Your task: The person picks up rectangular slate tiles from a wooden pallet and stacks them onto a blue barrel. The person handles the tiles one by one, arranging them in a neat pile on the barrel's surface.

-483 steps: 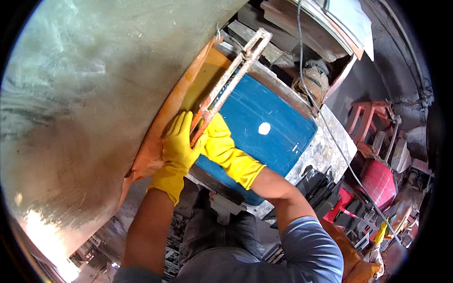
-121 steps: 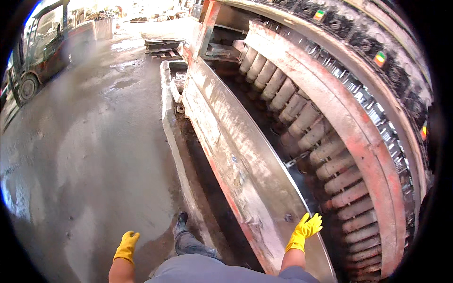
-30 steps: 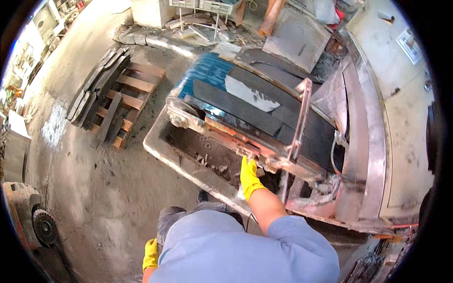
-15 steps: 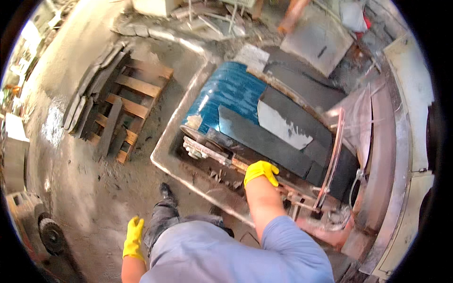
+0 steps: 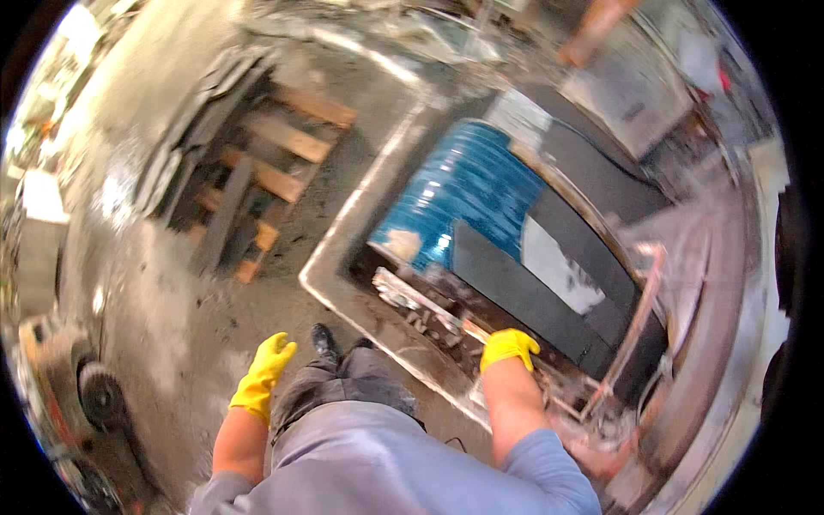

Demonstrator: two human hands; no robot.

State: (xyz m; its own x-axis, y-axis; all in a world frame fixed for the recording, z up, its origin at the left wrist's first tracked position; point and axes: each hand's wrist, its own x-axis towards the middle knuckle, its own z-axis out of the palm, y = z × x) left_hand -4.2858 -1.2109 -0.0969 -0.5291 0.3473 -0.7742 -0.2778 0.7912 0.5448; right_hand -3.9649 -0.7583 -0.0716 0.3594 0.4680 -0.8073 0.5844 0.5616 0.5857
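Nearest: left hand (image 5: 262, 378), yellow-gloved, fingers loosely together, hanging free above the concrete floor (image 5: 172, 326). Right hand (image 5: 508, 347), gloved, curled down on the metal bar (image 5: 429, 307) at the trough's rim. Beyond, blue drum (image 5: 468, 193); farther left, wooden pallet (image 5: 257, 180).

Dusty concrete workshop floor (image 5: 172, 283), scattered with gear.
Weathered wooden pallet (image 5: 257, 184) lying flat at upper left, well apart from the wet patch of floor. Small black-tyred wheel on an orange frame (image 5: 94, 395) at lower left edge. Grey flat metal sheet (image 5: 631, 86) at upper right, blurred. Black shoe (image 5: 324, 342) planted on the floor.
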